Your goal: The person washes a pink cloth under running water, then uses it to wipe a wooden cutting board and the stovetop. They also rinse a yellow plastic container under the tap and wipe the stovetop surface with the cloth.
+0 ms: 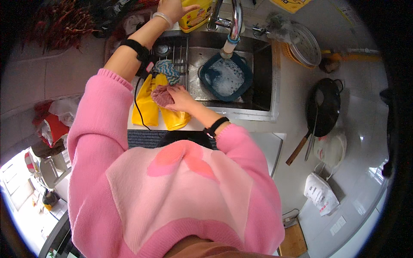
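Note:
My left hand (171, 9) reaches to the top edge of the view, where its fingers are cut off. Its thumb lies across a yellow plastic container (196, 16) behind the sink; whether it grips anything is hidden. My right hand (181, 98) holds a crumpled pinkish-brown cloth (160, 95) over a pair of yellow rubber gloves (145, 111). The gloves lie at the sink's front left. Just beyond them, a blue-and-white zigzag cloth (167, 69) rests on a metal rack (185, 53).
A dark blue basin (246, 80) of sudsy water stands in the steel sink (193, 84), under the chrome faucet (237, 19). To the right are a plastic colander (306, 45), a black wok (329, 106) with a wooden handle and a white bag (319, 193). Dried red chillies (64, 25) lie far left.

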Demonstrator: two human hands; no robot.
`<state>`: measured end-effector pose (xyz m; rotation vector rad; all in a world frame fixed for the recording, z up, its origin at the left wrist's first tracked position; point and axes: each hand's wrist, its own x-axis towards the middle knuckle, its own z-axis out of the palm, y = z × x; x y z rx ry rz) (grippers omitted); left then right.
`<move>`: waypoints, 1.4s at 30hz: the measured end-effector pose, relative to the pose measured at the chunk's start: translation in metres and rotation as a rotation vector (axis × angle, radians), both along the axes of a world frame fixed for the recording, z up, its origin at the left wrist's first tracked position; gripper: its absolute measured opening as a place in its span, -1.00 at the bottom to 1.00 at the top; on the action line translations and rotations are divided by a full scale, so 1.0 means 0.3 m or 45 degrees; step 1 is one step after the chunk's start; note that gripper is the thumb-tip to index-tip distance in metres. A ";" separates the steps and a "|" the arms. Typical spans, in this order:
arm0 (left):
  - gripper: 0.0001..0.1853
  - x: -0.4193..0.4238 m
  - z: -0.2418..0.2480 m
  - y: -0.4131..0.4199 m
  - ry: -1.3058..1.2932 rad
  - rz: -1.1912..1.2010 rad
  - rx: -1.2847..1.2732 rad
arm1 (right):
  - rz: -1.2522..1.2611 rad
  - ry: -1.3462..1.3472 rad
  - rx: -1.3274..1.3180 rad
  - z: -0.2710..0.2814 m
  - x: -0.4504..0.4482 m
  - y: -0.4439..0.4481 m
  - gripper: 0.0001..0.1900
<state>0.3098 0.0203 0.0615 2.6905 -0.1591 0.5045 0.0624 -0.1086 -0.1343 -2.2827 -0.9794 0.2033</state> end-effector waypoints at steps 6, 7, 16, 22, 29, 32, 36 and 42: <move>-0.12 -0.201 0.030 0.080 -0.386 0.013 -0.277 | -0.171 1.466 0.644 -0.052 0.066 0.013 -0.79; -0.11 -0.249 0.028 0.101 -0.390 0.009 -0.332 | -0.263 1.453 0.718 0.010 0.073 -0.015 -0.82; -0.65 -0.535 -0.135 0.032 -0.106 0.042 -0.948 | -1.027 1.190 0.866 0.052 0.349 -0.576 -0.64; -0.75 -0.589 -0.361 -0.165 0.611 -0.015 -1.192 | -0.795 0.677 -0.726 -0.327 0.581 -0.786 -0.38; -0.67 -0.603 -0.625 -0.458 1.628 0.621 -2.390 | -0.416 0.563 -0.895 -0.635 0.483 -0.649 -0.36; -0.67 -0.617 -0.834 -0.533 1.567 0.740 -2.433 | -0.104 0.608 -1.009 -0.569 0.533 -0.651 -0.34; -0.59 -0.594 -0.925 -0.598 1.494 1.054 -2.378 | -0.334 0.540 -0.752 -0.462 0.606 -0.673 -0.35; -0.52 -0.506 -0.971 -0.683 1.450 1.493 -2.536 | -0.214 0.991 -0.275 -0.527 0.540 -0.651 -0.58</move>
